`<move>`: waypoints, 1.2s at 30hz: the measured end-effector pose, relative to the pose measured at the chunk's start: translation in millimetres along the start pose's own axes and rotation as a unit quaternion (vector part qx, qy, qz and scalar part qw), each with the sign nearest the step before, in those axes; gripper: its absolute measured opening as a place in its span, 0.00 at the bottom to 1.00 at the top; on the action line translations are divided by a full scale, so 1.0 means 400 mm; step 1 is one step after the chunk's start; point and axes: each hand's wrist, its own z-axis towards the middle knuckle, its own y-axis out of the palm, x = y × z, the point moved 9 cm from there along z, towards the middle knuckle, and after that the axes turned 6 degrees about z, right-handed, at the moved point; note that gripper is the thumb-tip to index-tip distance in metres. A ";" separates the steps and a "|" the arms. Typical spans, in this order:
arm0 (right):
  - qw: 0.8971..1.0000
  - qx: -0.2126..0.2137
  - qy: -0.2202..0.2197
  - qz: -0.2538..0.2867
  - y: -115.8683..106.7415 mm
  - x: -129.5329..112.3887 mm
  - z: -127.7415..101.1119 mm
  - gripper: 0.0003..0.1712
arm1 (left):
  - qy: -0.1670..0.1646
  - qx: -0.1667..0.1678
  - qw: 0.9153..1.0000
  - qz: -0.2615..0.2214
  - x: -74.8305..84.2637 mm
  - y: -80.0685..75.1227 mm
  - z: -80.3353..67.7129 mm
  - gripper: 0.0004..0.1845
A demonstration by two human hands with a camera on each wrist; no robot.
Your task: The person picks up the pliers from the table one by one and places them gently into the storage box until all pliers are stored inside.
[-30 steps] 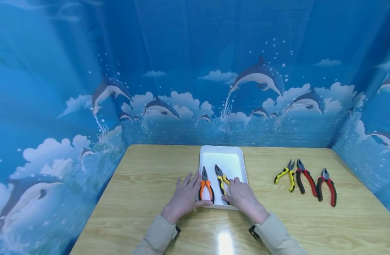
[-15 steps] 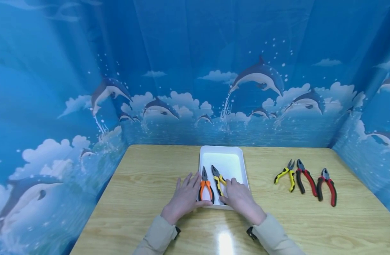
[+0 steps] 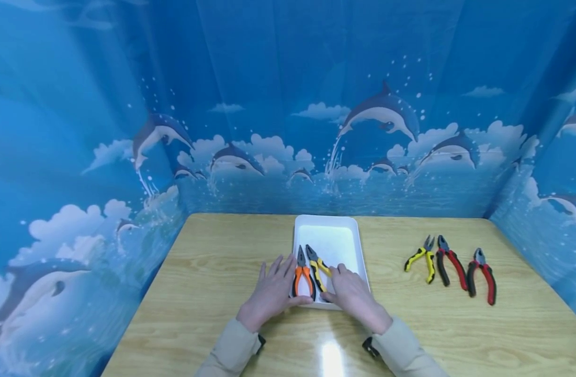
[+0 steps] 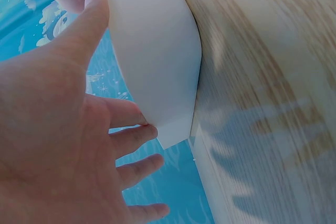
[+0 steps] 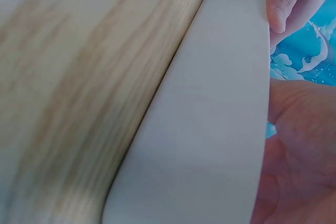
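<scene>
A white tray [image 3: 333, 233] lies mid-table on the wooden table [image 3: 212, 277]. Inside it, orange-handled pliers [image 3: 303, 276] and yellow-and-black pliers [image 3: 314, 263] lie side by side, jaws pointing away. My left hand [image 3: 270, 292] lies flat beside the tray's near-left corner, fingers spread, thumb against the front rim [image 4: 157, 51]. My right hand [image 3: 352, 294] rests with straight fingers on the yellow pliers' handles, hiding their ends. The right wrist view shows only the tray's outer wall [image 5: 210, 129] and my palm.
Three more pliers lie in a row on the right: a yellow-and-black pair [image 3: 421, 257], a red-and-black pair [image 3: 451, 263] and another red-and-black pair [image 3: 484, 276]. Blue dolphin-print curtains [image 3: 288, 104] wall the table on three sides.
My right hand has slid left with the yellow pliers, which now lie close beside the orange ones. The left hand has stayed in place.
</scene>
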 end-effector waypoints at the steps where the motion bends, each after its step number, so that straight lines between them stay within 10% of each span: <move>1: 1.000 0.000 -0.001 0.001 0.000 -0.001 -0.001 0.40 | 0.000 -0.001 1.000 0.001 0.000 0.000 0.000 0.55; 36: 0.999 0.031 -0.027 -0.014 -0.004 -0.019 -0.005 0.39 | -0.003 0.005 1.000 -0.009 0.000 0.005 -0.001 0.55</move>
